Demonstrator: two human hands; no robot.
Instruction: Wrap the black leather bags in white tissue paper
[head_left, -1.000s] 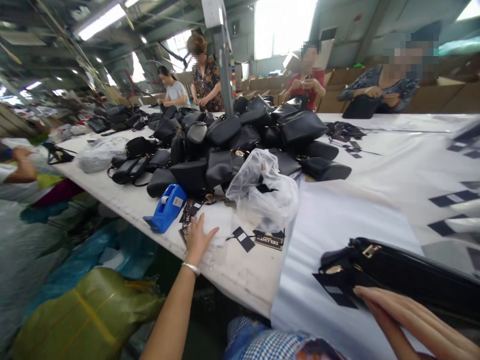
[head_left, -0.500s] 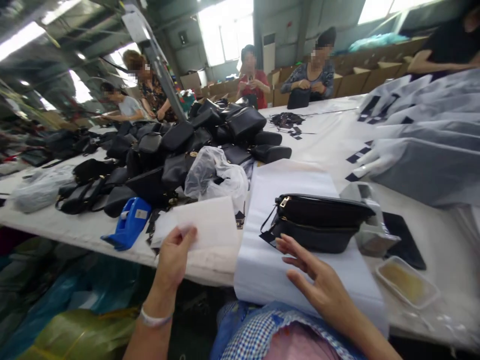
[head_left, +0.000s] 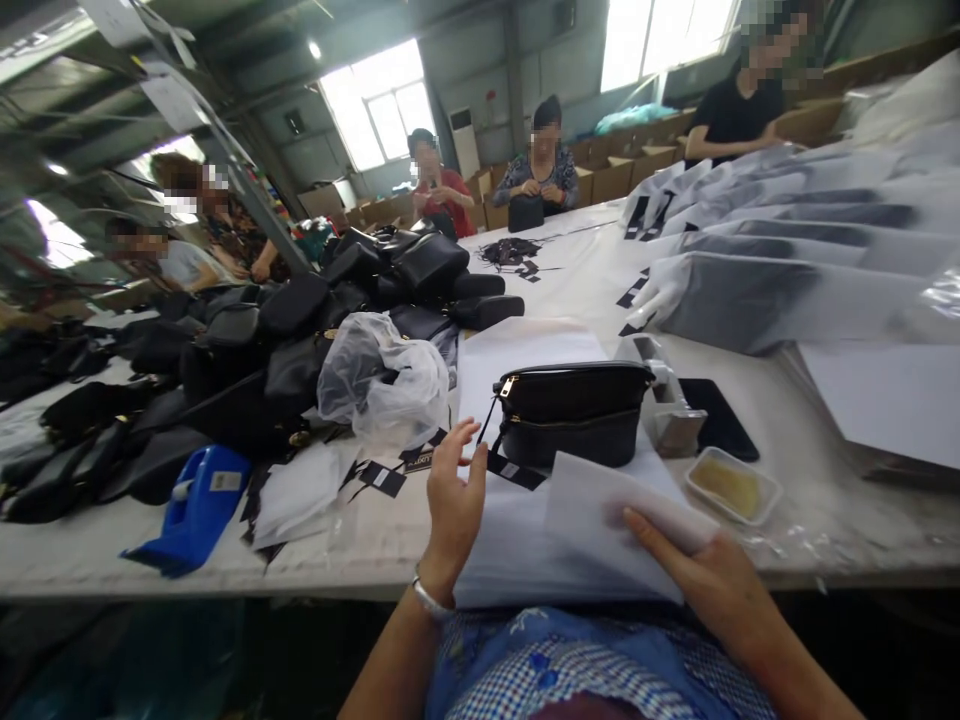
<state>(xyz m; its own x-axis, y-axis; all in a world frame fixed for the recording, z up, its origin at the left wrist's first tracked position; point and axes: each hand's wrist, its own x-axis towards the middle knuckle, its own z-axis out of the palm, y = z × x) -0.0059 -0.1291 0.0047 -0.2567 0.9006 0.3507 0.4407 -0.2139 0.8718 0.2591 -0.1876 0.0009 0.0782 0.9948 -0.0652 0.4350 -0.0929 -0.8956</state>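
Note:
A black handbag (head_left: pixel 574 420) with gold zips stands upright on a stack of white sheets (head_left: pixel 525 345). From its left end hang a thin strap and a black tag (head_left: pixel 516 471) with a white label. My left hand (head_left: pixel 456 490) is raised just left of that strap, fingers apart and holding nothing; whether a fingertip touches the strap is unclear. In front of the bag, my right hand (head_left: pixel 701 575) pinches a thin white sheet (head_left: pixel 592 505) between thumb and fingers. The sheet hides part of the bag's lower front edge.
Black bags (head_left: pixel 300 320) are heaped at left, beside a crumpled plastic bag (head_left: pixel 382 385). A blue tape dispenser (head_left: pixel 196 510) and small white sheets (head_left: pixel 300 490) lie nearer. Right are a metal holder (head_left: pixel 664 415), a shallow tub (head_left: pixel 733 485) and wrapped bags (head_left: pixel 742 290). Several people work beyond.
The white sheet has passed from my left hand to my right. My left hand has moved right to the handbag's strap and opened. The view has swung to the right.

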